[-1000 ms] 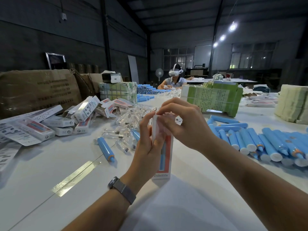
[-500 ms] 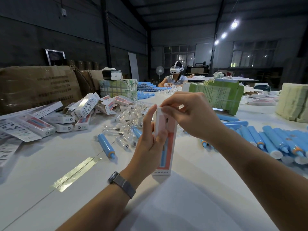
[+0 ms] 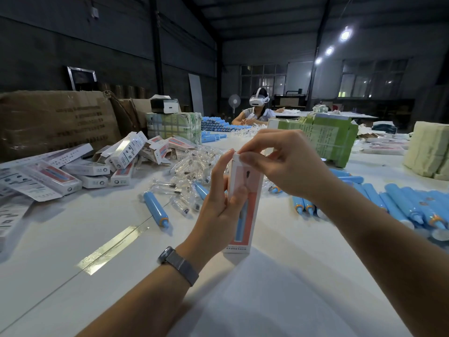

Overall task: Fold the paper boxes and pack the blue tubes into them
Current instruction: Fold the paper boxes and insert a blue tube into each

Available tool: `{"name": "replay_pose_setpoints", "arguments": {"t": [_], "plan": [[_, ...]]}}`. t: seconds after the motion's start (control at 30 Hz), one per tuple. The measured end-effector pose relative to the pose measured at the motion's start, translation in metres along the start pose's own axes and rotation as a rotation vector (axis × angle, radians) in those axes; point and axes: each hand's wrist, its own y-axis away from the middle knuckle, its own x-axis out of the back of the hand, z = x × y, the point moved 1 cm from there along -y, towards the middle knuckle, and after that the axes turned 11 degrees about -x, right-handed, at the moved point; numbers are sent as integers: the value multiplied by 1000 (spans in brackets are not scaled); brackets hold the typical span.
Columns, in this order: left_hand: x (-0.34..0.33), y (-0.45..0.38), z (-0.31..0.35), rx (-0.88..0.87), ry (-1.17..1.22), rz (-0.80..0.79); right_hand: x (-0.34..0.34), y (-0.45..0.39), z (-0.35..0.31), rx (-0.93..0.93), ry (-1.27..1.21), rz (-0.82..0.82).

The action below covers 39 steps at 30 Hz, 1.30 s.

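Note:
A tall white and orange paper box [image 3: 245, 210] stands upright on the white table [image 3: 121, 251], with a blue tube printed or showing on its front. My left hand [image 3: 220, 210] grips the box round its left side. My right hand [image 3: 279, 164] pinches the flap at the box's top. One loose blue tube [image 3: 155, 210] lies to the left of the box. A row of several blue tubes [image 3: 398, 205] lies to the right.
Folded and flat boxes [image 3: 97, 166] pile up at the left, beside clear plastic wrappers [image 3: 189, 173]. A brown carton [image 3: 53, 120], green bundles [image 3: 323, 139] and a pale stack [image 3: 430, 152] stand further back. A person in a headset [image 3: 257, 110] sits across the table.
The box has come up and a little toward me. My right hand moved from over the box's upper part to pinching its top flap.

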Motion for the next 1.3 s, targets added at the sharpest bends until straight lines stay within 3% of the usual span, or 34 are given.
{"name": "replay_pose_setpoints", "arguments": {"t": [0.33,0.9,1.07,1.3], "plan": [[0,-2,-1,20,23,-27,6,-2,-3,89,138,10],[3,-3,-2,57,62,-65,19,-6,-2,33,99,-225],[5,-3,-1,73,98,10,-1,-2,8,-48,-83,-28],[7,-3,-1,83,61,34,-10,6,31,-139,-382,-38]]}}
